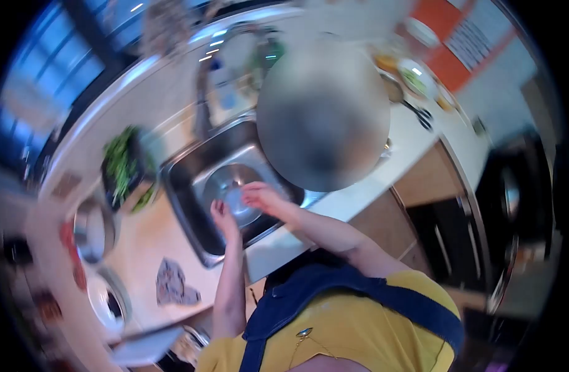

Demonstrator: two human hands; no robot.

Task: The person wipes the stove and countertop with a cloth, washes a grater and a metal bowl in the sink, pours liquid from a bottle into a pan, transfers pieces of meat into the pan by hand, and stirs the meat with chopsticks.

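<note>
Both hands are held over a stainless steel sink (pixel 184 186), above a round metal bowl (pixel 215 180) in its basin. My left hand (pixel 222 218) is over the near left side of the bowl, its fingers loosely bent and apart. To its right, my right hand (pixel 264 198) reaches across the bowl with its fingers loosely curled and apart. I see nothing held in either hand. Something pale and shiny (pixel 235 199) shows inside the bowl between them; I cannot make out what it is. A faucet (pixel 202 115) stands behind the basin.
Left of the sink is a container of leafy greens (pixel 120 164). A metal pot (pixel 93 230), a white dish (pixel 105 302) and a patterned cloth (pixel 173 284) are on the counter. Scissors (pixel 423 116) and a plate (pixel 414 77) are at right. A blurred grey oval hides the sink's right side.
</note>
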